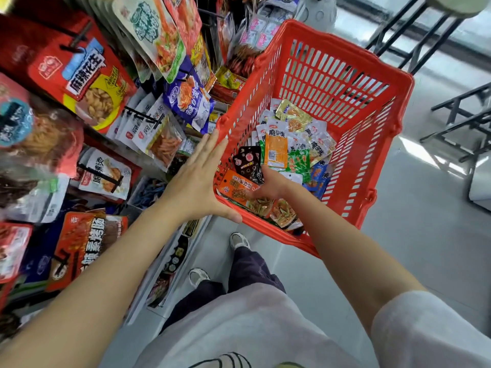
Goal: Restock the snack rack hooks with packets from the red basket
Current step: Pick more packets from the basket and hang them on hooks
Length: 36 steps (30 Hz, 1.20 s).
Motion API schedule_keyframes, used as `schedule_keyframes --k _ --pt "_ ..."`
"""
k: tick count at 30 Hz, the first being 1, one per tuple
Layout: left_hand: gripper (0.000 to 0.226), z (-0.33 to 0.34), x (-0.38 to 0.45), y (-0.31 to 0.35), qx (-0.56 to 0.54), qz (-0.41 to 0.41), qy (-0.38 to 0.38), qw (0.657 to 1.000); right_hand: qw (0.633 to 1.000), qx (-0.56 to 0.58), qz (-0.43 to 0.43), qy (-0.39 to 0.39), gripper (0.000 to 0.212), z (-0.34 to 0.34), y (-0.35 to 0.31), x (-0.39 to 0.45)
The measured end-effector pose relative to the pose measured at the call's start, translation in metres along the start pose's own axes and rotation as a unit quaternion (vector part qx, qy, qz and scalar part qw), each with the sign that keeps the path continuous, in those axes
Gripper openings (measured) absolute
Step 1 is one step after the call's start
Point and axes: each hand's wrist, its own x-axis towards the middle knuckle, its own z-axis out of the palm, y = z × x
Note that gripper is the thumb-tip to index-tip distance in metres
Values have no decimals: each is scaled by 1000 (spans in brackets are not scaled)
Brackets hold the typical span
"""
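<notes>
The red basket (332, 75) is tilted in front of me, right of the snack rack (87, 83). Many small snack packets (297, 139) lie loose in its bottom. My left hand (196, 179) is flat and open against the basket's near left corner, with the thumb along the near rim. My right hand (275, 184) reaches down inside the basket. Its fingers rest on an orange packet (237, 188) beside a black packet (248, 162). The fingertips are blurred, so I cannot tell whether they grip. Black hooks (77, 41) on the rack carry hanging packets.
The rack fills the left side, with packets hanging in rows and lower trays (148, 192) below. Black metal furniture legs (457, 110) stand at the right on a grey floor. My shoes (239, 240) are below the basket, close to the rack's base.
</notes>
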Motion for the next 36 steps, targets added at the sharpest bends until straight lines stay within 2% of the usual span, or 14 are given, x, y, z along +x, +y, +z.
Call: schedule_keyframes --k 6,10,14,17,19,21,23,25,27,29,30,32,34,36 --pt "162 1 0 1 -3 -6 2 1000 996 77 6 43 98 3 8 4" --pt "163 3 2 -2 -3 0 6 1000 994 105 -4 25 92 5 12 10" --pt "163 5 2 -4 -5 6 13 1000 992 120 -16 22 104 9 7 11" --pt "163 4 3 -4 -2 4 10 1000 987 156 -22 37 88 -12 1 -6" --pt "159 0 1 -1 -5 0 5 1000 970 229 -36 70 74 -37 -8 -31" --pt "147 -10 -1 11 -69 -25 17 997 947 299 -73 92 62 -62 -25 -63" --pt "129 -26 1 30 -202 -49 64 976 919 357 -128 105 54 -83 -50 -95" --pt "103 -50 2 52 -383 -39 97 918 882 412 -200 112 50 -101 -86 -125" --pt "76 -77 2 72 -527 -6 74 847 841 445 -276 133 49 -118 -128 -151" --pt "40 -113 -9 94 -583 27 46 811 798 470 -349 141 49 -135 -175 -179" --pt "27 -132 -18 103 -593 39 47 803 782 480 -372 138 49 -144 -195 -190" --pt "27 -168 -38 119 -598 46 83 796 764 483 -400 152 56 -158 -231 -208" --pt "26 -201 -58 128 -577 33 145 803 756 470 -419 179 87 -167 -263 -221" --pt "25 -227 -77 129 -557 64 191 806 744 485 -428 171 110 -172 -293 -235"
